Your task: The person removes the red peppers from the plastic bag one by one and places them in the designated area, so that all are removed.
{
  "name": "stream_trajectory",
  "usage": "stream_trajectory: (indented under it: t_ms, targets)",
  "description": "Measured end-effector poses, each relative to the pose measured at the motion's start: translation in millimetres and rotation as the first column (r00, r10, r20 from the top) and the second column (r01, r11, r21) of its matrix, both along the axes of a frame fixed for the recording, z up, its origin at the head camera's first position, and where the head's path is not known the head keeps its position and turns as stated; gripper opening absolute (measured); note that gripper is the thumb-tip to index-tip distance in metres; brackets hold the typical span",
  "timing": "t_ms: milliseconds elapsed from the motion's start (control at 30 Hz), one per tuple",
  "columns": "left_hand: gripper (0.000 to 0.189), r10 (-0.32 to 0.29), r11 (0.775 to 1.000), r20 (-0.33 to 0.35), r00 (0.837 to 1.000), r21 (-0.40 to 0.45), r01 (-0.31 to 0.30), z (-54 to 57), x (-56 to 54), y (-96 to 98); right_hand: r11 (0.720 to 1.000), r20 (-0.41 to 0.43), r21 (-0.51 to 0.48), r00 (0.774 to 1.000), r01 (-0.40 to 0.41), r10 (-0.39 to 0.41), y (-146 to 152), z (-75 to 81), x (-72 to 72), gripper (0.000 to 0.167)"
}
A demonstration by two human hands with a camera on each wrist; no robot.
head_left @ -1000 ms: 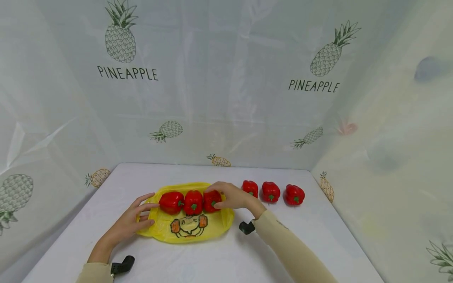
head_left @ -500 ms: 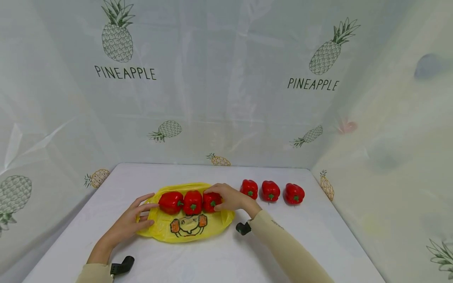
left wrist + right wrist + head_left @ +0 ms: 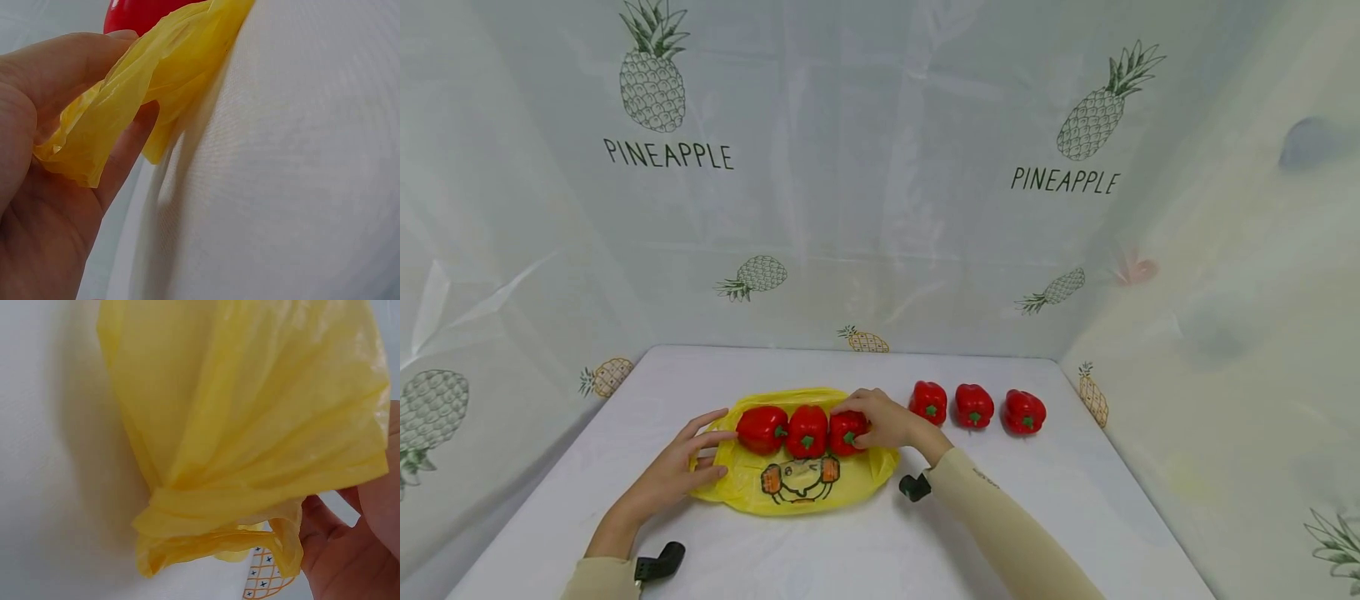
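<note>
A yellow plastic bag (image 3: 857, 487) with a printed cartoon face lies flat on the white table. On it sit three red bell peppers in a row: the left pepper (image 3: 762, 430) on its side, the middle pepper (image 3: 807, 427), and the right pepper (image 3: 846, 425). My right hand (image 3: 886, 418) holds the right pepper, fingers over its back and thumb in front. My left hand (image 3: 681, 467) rests spread at the bag's left end, fingertips near the left pepper. In the left wrist view, a loose bag fold (image 3: 125, 119) lies between thumb and fingers. The right wrist view shows mostly bag.
Three more red bell peppers stand at the back right: one near pepper (image 3: 928, 403), one central pepper (image 3: 974, 406) and one outer pepper (image 3: 1024, 412). A pineapple-printed sheet (image 3: 880, 208) hangs behind and beside the table (image 3: 820, 558).
The right and middle peppers have shifted slightly towards me and to the left, and my right hand with them. The left hand stays where it was.
</note>
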State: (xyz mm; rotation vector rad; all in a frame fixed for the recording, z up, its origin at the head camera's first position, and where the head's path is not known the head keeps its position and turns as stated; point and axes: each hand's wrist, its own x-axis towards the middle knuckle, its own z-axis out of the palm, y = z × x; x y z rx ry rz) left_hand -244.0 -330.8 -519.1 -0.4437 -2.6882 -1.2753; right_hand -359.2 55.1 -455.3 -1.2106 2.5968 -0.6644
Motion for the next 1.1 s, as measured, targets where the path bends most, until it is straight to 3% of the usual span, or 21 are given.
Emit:
stream_trajectory:
  t_ms: [267, 600, 1100]
  targets:
    - [0.045, -0.003, 1.000, -0.004, 1.000, 0.004, 0.003, -1.2, -0.5, -0.7, 0.999, 0.025, -0.052, 1.000, 0.014, -0.012, 1, -3.5, -1.0, 0.055]
    - [0.046, -0.038, 0.999, -0.055, 0.998, -0.010, 0.037, -2.1, -0.6, -2.5, 0.999, -0.038, -0.044, 0.999, 0.020, -0.022, 1, -3.0, 3.9, 0.052]
    - [0.045, -0.015, 1.000, -0.034, 0.999, -0.024, 0.014, -0.9, 0.1, -1.0, 0.989, -0.062, -0.145, 0.998, -0.010, 0.001, 15, 21.8, 18.8, 0.055]
